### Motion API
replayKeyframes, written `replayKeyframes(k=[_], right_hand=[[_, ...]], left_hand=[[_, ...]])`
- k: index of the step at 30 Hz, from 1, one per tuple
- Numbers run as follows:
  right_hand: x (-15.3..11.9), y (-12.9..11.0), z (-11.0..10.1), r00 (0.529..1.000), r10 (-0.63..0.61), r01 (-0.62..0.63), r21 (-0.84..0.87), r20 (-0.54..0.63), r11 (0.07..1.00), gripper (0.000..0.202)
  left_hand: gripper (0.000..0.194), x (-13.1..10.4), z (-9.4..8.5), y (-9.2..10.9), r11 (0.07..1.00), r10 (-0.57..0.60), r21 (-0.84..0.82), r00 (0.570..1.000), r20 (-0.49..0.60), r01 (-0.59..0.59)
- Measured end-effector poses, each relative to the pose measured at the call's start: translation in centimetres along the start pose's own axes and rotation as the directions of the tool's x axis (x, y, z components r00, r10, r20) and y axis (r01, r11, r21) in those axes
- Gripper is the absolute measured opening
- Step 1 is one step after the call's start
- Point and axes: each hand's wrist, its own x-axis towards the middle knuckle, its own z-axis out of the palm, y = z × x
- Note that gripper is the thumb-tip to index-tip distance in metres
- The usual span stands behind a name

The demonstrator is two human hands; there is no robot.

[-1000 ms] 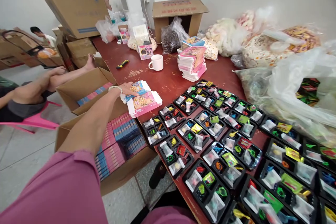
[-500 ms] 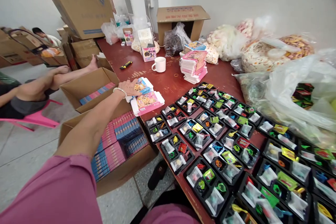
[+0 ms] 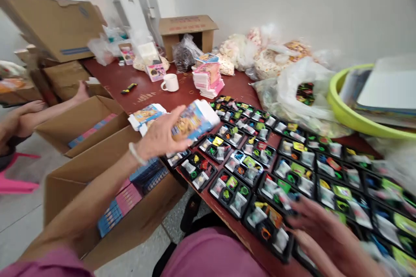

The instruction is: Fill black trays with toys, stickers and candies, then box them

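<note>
My left hand is closed around a blue printed carton, raised above the near left part of the table. The carton's white end flaps stand out at its right side. Just behind that hand, another blue carton lies on the table, with a further one partly hidden beneath the hand. At the lower right my right hand is smeared by motion, thumb and fingers at the right edge of a black compartment tray of small toys and sachets. Whether it grips that tray is unclear.
Rows of filled black trays cover the table's right side. Open cardboard boxes holding packed cartons stand at the left. A white mug, a yellow cutter, a carton stack and a yellow-green basin are farther back.
My left hand has lifted a blue carton off the table and brought it right. My right hand has come into view at the lower right. The view has turned to the right.
</note>
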Motion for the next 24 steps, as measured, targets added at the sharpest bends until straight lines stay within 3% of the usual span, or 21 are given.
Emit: replayKeyframes(k=[1,2,4,6,8,9,11,13,14,16,18,21,24], right_hand=[[0.2,-0.6,1.0,0.994,0.052,-0.070,0.195,0.093,0.978,0.054],[0.7,-1.3,1.9,0.990,0.113,-0.138,0.379,0.088,0.915,0.061],[2.1,-2.0,3.2,0.967,0.241,-0.244,0.545,0.079,0.802,0.065],[3.2,-1.9,3.1,0.949,0.314,-0.250,0.598,-0.003,0.761,0.062],[3.3,-1.4,2.2,0.939,0.343,-0.250,0.635,-0.024,0.731,0.059],[2.9,-1.1,1.6,0.941,0.339,-0.250,0.655,-0.010,0.713,0.057],[1.8,-0.9,1.0,0.952,0.304,-0.239,0.676,0.023,0.697,0.052],[0.8,-0.9,1.1,0.961,0.275,-0.233,0.632,0.033,0.739,0.045],[0.4,-1.0,1.3,0.967,0.253,-0.217,0.577,0.018,0.788,0.042],[0.0,-1.0,1.7,0.987,0.148,-0.110,0.382,-0.069,0.917,0.036],[0.1,-0.8,1.8,0.984,-0.051,0.070,0.103,-0.173,0.992,0.030],[0.4,-0.4,1.0,0.949,-0.271,0.228,-0.242,-0.161,0.943,0.032],[0.6,-0.7,0.0,0.944,-0.330,0.310,-0.280,-0.025,0.908,0.033]], left_hand=[[0.108,-1.8,1.6,3.1,0.990,0.090,-0.106,0.996,0.012,-0.088],[0.108,-3.6,3.1,5.8,0.963,0.161,-0.224,0.987,0.021,-0.153],[0.104,-6.8,5.8,9.9,0.893,0.181,-0.424,0.983,0.026,-0.153],[0.103,-8.7,7.7,11.9,0.777,0.077,-0.629,0.994,0.081,-0.009],[0.104,-9.5,8.9,12.3,0.515,0.031,-0.820,0.950,0.311,0.251],[0.106,-9.6,9.3,12.3,0.337,0.091,-0.857,0.892,0.443,0.391],[0.111,-9.8,10.2,12.4,0.014,0.338,-0.773,0.724,0.601,0.635],[0.115,-10.1,11.2,13.0,-0.143,0.551,-0.597,0.565,0.615,0.789],[0.112,-10.4,11.8,13.4,-0.163,0.614,-0.516,0.496,0.614,0.841],[0.098,-11.0,12.9,14.1,-0.185,0.658,-0.418,0.428,0.620,0.889],[0.081,-11.3,13.6,14.4,-0.190,0.634,-0.407,0.428,0.644,0.893],[0.059,-11.1,13.4,14.3,-0.104,0.540,-0.475,0.450,0.711,0.874],[0.050,-10.9,12.7,14.5,-0.021,0.493,-0.543,0.481,0.725,0.840]])
